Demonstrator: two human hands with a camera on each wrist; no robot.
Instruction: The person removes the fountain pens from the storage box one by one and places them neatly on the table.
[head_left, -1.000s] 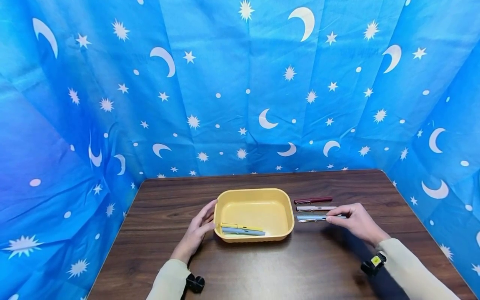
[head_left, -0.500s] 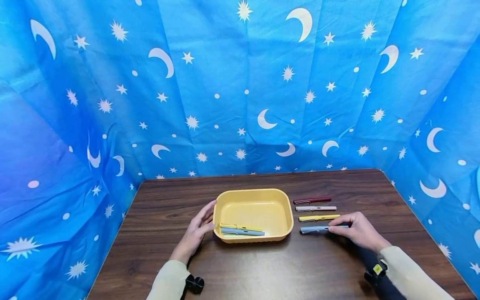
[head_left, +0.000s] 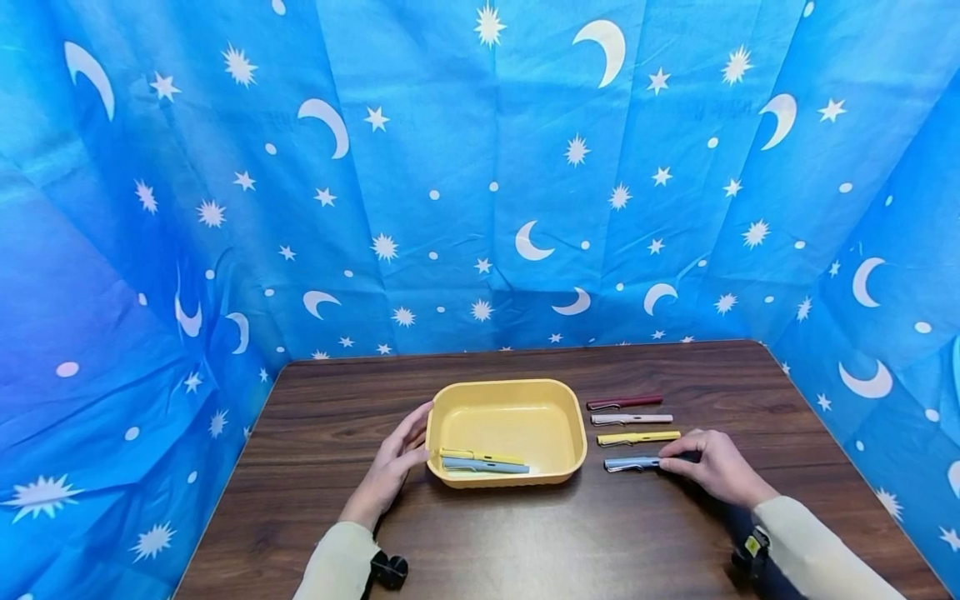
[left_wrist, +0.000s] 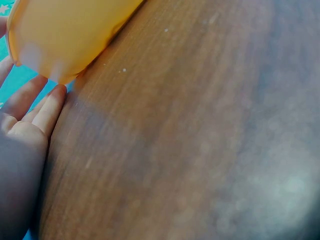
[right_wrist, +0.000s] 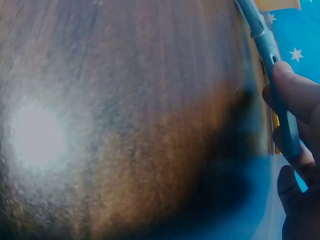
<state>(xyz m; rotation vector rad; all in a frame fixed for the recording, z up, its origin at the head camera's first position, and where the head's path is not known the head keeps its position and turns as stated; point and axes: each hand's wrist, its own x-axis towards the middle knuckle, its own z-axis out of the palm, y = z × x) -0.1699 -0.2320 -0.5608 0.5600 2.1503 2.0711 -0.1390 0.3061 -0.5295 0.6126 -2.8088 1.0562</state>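
Note:
My right hand (head_left: pixel 716 471) pinches the barrel of a capped blue-grey pen (head_left: pixel 632 463) between thumb and fingers, close over the table to the right of the tray. In the right wrist view the pen (right_wrist: pixel 265 42) slants up from the fingertips, its small window near the thumb. Above it in the head view, a yellow pen (head_left: pixel 637 437), a pale pinkish-white pen (head_left: pixel 632 418) and a dark red pen (head_left: pixel 625 402) lie in a column, clips to the left. My left hand (head_left: pixel 390 467) touches the left side of a yellow tray (head_left: pixel 506 385), fingers extended along its outer wall (left_wrist: pixel 75 35).
Inside the tray, near its front wall, lie a yellow pen (head_left: pixel 480 455) and a blue-grey pen (head_left: pixel 491 467). Dark wood tabletop (head_left: pixel 510 542) surrounds everything. A blue curtain (head_left: pixel 450 208) with moons and stars hangs behind and at both sides.
My right hand has brought the blue-grey pen toward the front of the table, below the yellow pen, which has come into view. My left hand has stayed at the tray.

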